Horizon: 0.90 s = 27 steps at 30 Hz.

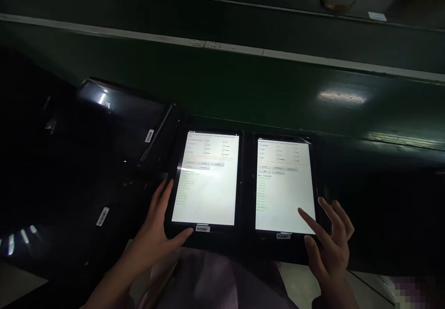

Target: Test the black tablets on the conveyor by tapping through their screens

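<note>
Tablet (pixel 208 195) against left fingers (pixel 167 195), tablet (pixel 276 221) beneath right fingers (pixel 315 227)

We look from head height — forward, steeply down — left tablet (pixel 212 193) and right tablet (pixel 283 198) close below, green bench (pixel 257 91) stretching farther off ahead.

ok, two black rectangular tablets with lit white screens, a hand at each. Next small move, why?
Probably a light tap on the right black rectangular tablet by the bare right hand: its index finger points over the lit white screen, contact unclear. The bare left hand is at the lower-left corner of the left black rectangular tablet.
</note>
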Available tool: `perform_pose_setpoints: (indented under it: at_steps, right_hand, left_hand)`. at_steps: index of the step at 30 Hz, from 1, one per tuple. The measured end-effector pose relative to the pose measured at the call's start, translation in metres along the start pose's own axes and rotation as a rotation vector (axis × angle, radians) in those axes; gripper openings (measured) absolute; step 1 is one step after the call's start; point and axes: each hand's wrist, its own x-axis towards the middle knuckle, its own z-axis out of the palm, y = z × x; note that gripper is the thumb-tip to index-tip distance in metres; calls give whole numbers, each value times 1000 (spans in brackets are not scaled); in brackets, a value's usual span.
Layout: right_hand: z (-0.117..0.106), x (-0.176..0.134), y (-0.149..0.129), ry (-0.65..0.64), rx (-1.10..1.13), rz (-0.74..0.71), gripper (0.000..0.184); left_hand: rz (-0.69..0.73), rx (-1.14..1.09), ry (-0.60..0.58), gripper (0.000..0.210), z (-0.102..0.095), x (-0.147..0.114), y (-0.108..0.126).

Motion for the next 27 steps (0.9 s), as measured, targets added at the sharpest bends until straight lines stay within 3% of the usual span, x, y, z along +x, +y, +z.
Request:
perform_pose_setpoints:
  at_steps: [6, 8, 16, 22, 27]
  right_hand:
    - [-3, 0, 0, 50, 67, 23, 44]
    - [-2, -2, 1, 62, 90, 55, 39]
    - [-6, 1, -5, 4, 111, -29, 32]
    - [-10, 6, -17, -32, 101, -67, 33]
    - [-1, 15, -31, -75, 22, -105, 27]
  left_hand:
    - [-81, -120, 244, 74, 11, 25, 22]
    - [-73, -205, 273, 63, 12, 28, 23]
    - [-72, -347, 121, 59, -1, 13, 20]
    - [-62, -334, 103, 64, 1, 16, 12]
    - [-29, -374, 58, 70, -3, 17, 2]
